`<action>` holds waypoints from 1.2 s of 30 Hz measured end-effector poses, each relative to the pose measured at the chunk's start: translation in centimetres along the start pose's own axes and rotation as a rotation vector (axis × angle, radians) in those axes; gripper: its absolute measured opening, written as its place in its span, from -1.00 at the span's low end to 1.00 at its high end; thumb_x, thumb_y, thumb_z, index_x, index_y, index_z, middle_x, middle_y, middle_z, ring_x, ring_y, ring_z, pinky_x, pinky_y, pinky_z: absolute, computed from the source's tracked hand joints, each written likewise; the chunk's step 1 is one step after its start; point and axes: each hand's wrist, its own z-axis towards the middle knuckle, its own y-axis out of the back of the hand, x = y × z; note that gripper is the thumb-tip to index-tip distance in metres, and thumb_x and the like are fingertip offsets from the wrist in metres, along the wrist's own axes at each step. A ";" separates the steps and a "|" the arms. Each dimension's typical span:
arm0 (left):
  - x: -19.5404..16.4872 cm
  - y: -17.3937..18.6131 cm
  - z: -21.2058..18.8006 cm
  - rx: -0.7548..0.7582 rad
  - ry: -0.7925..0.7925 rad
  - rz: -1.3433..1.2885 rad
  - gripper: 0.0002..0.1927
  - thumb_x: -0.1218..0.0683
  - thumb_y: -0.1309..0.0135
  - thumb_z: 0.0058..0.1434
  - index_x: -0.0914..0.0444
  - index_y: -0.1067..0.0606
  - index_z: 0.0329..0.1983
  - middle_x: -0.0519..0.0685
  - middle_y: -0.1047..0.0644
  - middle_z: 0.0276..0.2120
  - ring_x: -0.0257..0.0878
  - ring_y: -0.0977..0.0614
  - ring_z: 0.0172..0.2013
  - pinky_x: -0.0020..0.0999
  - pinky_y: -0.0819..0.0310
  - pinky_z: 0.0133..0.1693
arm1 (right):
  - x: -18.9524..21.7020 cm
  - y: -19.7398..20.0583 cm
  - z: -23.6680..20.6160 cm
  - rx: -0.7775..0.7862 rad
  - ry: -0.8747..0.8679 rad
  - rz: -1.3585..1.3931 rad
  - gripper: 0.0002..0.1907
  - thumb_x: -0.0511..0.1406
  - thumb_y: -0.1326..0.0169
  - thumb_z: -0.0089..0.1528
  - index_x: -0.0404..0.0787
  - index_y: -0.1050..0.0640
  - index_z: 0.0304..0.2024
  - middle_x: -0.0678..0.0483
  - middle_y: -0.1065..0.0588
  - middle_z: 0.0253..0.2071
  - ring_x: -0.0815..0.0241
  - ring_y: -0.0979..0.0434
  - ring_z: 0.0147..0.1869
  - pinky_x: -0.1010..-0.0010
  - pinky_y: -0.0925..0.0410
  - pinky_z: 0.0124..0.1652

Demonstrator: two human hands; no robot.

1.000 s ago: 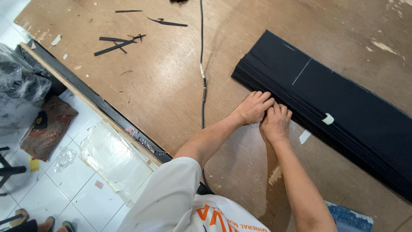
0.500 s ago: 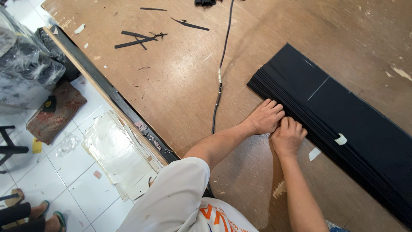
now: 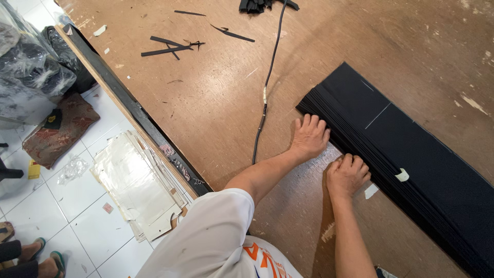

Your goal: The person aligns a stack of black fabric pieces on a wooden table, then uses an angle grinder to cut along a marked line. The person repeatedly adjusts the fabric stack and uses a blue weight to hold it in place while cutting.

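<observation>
White floor tiles [image 3: 77, 206] are showing along the left, with plastic-wrapped bundles [image 3: 28, 72] lying in the far corner, a patterned cushion [image 3: 59, 128] sitting beside them, and a pile of pale flattened sheets [image 3: 136, 183] lying against the table's side. The table edge [image 3: 128, 105] is running diagonally from upper left down toward the person's white shirt [image 3: 216, 242]. The brown table top [image 3: 206, 98] is spreading wide past it, carrying thin black offcuts [image 3: 170, 47] near the far side and a black cable [image 3: 267, 87] trailing down the middle; bare wood is lying open on both sides of the cable. Just right of the cable's end, the left hand [image 3: 310, 136] is pressing flat, fingers spread, its tips touching the near edge of the black stack [image 3: 411, 154]. The right hand [image 3: 347, 175] is sitting close beside it, fingers curled against the same edge; whether it is pinching a sheet, I cannot tell. The stack is stretching from mid-table to the lower right corner, with a tape scrap [image 3: 402, 175] sticking on top
</observation>
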 end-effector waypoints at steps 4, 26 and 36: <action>0.2 0.5 0.3 0.122 0.107 -0.020 -0.78 0.00 0.06 0.31 0.24 -0.44 -0.17 0.10 -0.38 -0.14 -0.03 -0.37 -0.03 0.04 -0.14 0.06 | -0.8 0.2 -0.9 -0.003 -0.025 -0.053 -0.71 -0.20 -0.07 0.33 -0.22 -0.58 0.01 -0.05 -0.42 0.06 -0.07 -0.38 0.10 -0.03 -0.26 0.11; -1.7 1.5 -1.2 0.112 -0.416 0.013 -0.61 0.21 0.02 0.23 0.15 -0.47 0.14 -0.05 -0.44 -0.05 -0.18 -0.45 -0.16 -0.24 -0.33 -0.09 | -2.1 1.3 -1.3 0.044 -0.071 -0.035 -0.73 -0.20 -0.07 0.42 -0.21 -0.59 0.06 -0.06 -0.35 -0.03 -0.04 -0.32 0.04 0.02 -0.23 0.04; -2.4 0.8 -0.8 0.244 -0.436 0.097 -0.60 0.19 0.02 0.24 0.12 -0.53 0.15 -0.13 -0.46 -0.09 -0.20 -0.40 -0.14 -0.26 -0.32 -0.10 | -2.4 1.2 -1.4 0.056 -0.050 -0.041 -0.77 -0.25 -0.07 0.37 -0.24 -0.62 -0.03 -0.09 -0.37 0.01 -0.05 -0.34 0.04 0.06 -0.24 0.05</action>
